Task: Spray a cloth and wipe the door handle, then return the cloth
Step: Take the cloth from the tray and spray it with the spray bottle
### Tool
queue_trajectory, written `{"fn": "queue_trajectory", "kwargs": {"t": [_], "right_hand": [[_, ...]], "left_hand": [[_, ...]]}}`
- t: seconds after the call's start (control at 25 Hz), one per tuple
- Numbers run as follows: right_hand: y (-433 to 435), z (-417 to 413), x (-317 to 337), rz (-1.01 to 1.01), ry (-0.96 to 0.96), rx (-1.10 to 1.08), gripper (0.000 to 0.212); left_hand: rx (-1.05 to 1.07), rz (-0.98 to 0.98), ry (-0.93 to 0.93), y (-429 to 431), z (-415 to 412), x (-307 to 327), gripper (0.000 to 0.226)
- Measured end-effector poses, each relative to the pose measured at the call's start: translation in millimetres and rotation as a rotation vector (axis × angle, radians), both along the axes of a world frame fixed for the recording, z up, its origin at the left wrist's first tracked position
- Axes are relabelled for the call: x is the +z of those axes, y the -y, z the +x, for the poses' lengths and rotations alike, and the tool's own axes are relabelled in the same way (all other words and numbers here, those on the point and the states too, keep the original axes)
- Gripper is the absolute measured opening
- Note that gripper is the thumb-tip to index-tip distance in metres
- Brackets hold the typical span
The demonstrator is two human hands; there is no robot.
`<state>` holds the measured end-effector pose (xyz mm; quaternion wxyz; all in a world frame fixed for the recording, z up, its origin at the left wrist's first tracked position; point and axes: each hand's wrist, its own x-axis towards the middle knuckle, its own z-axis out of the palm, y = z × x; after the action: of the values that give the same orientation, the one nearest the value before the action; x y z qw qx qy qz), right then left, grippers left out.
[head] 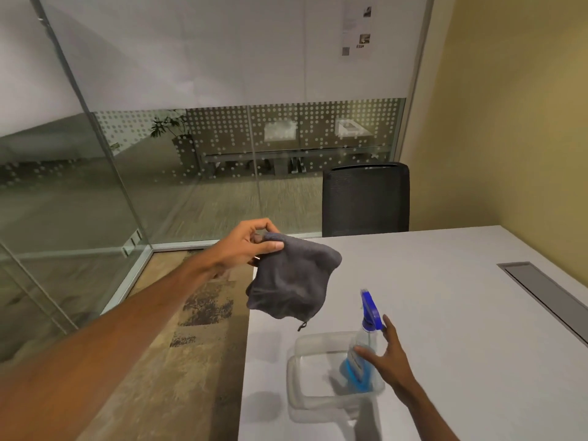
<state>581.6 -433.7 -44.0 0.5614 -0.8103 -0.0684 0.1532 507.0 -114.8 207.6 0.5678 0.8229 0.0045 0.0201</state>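
My left hand [251,245] pinches the top edge of a dark grey cloth [292,281], which hangs bunched above the near left corner of the white table [445,297]. A spray bottle [362,348] with a blue trigger head and blue liquid stands in a clear plastic tub [318,405] on the table. My right hand [386,351] is at the bottle's side, fingers spread, thumb touching its body. No door handle is in view.
A black mesh office chair [366,198] stands at the table's far edge. Glass partition walls [159,170] enclose the room on the left and ahead. A grey cable hatch [547,291] is set in the table at right. Patterned carpet [191,329] lies to the left.
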Motion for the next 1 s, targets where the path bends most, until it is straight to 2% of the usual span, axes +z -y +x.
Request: {"fn": "queue_trajectory", "kwargs": {"t": [0.08,0.28,0.48,0.6,0.68,0.8,1.0], "right_hand": [[-16.6,7.0,-1.5,0.028,0.014,-0.015,0.097],[-34.5,13.9,-8.0,0.122,-0.020,-0.101,0.053],[-36.9,10.8,12.2,0.214,0.034,-0.087,0.038],[-37.5,8.5,46.9,0.237,0.137,-0.043,0.019],[-39.5,5.1,74.0,0.288,0.210,-0.024,0.020],[-49.7,-14.5,112.1,0.347,0.261,0.062,0.044],[-63.1,-78.5,144.5,0.313,0.274,0.059,0.034]], "left_hand": [[0.037,-0.034,-0.006,-3.4,-1.9,7.1,0.010],[0.103,-0.042,-0.029,-12.0,-6.2,21.2,0.009],[0.126,0.058,-0.081,-17.4,-10.1,29.0,0.008],[0.125,0.118,-0.091,-18.7,-10.8,34.7,0.006],[0.122,0.163,-0.107,-19.6,-10.6,37.7,0.006],[0.120,0.228,-0.122,-24.9,-7.9,43.2,0.007],[0.102,0.260,-0.052,-35.9,4.0,51.9,0.009]]}}
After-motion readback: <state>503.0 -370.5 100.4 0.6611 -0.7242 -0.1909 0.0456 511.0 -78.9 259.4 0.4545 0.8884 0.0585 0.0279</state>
